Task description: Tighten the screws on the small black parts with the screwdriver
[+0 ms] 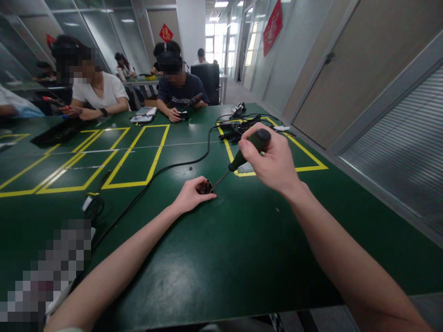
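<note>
My right hand (273, 161) is closed round the dark green handle of a screwdriver (238, 161). Its thin shaft slants down and left, and the tip meets a small black part (208, 186). That part is held against the tabletop by my left hand (190, 196), pinched between thumb and fingers. The part is partly hidden by my fingers, so its exact kind cannot be made out. Both hands are over the middle of the green table (242, 258).
A black cable (173, 165) runs across the table on the left. Black parts and cables (238, 129) lie in a yellow taped rectangle (311, 168) beyond my right hand. A pixelated object (48, 272) lies by my left forearm. Co-workers (180, 87) sit across the table.
</note>
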Action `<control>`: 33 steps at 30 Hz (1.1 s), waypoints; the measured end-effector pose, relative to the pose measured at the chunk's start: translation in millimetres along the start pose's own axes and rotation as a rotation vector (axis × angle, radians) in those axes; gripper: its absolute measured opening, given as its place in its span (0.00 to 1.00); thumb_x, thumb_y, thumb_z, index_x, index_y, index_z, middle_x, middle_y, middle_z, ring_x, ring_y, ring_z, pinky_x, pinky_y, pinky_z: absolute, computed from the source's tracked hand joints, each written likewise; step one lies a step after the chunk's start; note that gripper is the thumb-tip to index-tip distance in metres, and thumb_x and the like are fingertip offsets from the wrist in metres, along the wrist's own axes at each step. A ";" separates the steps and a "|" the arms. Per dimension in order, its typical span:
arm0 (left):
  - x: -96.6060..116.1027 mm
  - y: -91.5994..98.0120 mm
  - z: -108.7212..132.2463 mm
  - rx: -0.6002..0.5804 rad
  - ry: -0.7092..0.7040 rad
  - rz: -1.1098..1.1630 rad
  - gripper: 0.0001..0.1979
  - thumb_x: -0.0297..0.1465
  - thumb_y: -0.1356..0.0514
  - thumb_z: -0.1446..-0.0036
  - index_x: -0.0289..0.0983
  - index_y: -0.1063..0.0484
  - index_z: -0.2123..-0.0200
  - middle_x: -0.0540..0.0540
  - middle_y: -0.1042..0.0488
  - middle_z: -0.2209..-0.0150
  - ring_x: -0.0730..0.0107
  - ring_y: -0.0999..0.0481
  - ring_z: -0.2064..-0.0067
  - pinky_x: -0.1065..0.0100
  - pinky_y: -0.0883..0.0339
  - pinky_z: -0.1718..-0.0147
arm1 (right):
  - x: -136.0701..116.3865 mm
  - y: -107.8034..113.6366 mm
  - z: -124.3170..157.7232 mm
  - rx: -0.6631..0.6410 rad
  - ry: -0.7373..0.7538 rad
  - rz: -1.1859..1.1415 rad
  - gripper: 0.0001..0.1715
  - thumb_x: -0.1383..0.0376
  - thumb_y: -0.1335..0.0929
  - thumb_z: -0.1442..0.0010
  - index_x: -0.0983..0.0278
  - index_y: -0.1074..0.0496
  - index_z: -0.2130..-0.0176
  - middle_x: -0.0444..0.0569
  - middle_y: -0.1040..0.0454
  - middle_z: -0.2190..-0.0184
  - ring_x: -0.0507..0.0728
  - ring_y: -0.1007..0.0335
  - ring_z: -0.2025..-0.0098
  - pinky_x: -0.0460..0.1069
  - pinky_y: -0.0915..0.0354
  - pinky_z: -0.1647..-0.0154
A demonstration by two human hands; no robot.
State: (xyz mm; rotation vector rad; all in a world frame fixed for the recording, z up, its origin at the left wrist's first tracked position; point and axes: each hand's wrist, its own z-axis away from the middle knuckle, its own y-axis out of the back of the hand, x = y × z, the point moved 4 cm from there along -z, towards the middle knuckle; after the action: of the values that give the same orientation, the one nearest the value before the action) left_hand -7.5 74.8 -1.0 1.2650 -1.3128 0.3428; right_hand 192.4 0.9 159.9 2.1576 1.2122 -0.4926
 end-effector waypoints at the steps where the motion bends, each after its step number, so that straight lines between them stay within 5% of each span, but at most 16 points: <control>1: 0.0 0.1 0.1 0.003 0.002 -0.001 0.18 0.42 0.25 0.51 0.36 0.24 0.65 0.49 0.22 0.68 0.67 0.25 0.66 0.66 0.29 0.65 | -1.0 0.4 -0.1 -0.007 0.004 0.000 0.12 0.58 0.31 0.39 0.62 0.31 0.70 0.41 0.33 0.76 0.49 0.42 0.73 0.47 0.46 0.71; 18: -3.6 -1.0 1.0 -0.006 0.097 0.048 0.22 0.44 0.24 0.54 0.36 0.27 0.66 0.48 0.23 0.66 0.70 0.27 0.69 0.68 0.32 0.68 | -8.1 3.4 -3.0 -0.092 -0.010 -0.001 0.11 0.57 0.33 0.41 0.62 0.32 0.71 0.43 0.31 0.75 0.52 0.40 0.72 0.49 0.43 0.69; 33: -10.4 -4.2 2.1 -0.067 0.084 0.121 0.21 0.39 0.24 0.52 0.37 0.32 0.66 0.44 0.17 0.62 0.63 0.19 0.61 0.63 0.28 0.59 | 2.0 5.1 -3.3 -0.073 -0.039 -0.044 0.10 0.58 0.32 0.42 0.62 0.32 0.71 0.43 0.33 0.76 0.51 0.41 0.72 0.48 0.43 0.70</control>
State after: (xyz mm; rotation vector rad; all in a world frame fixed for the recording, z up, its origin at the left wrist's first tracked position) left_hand -8.6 76.2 -12.3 1.1060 -1.3213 0.4297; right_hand 197.8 2.3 162.8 2.0545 1.2402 -0.4987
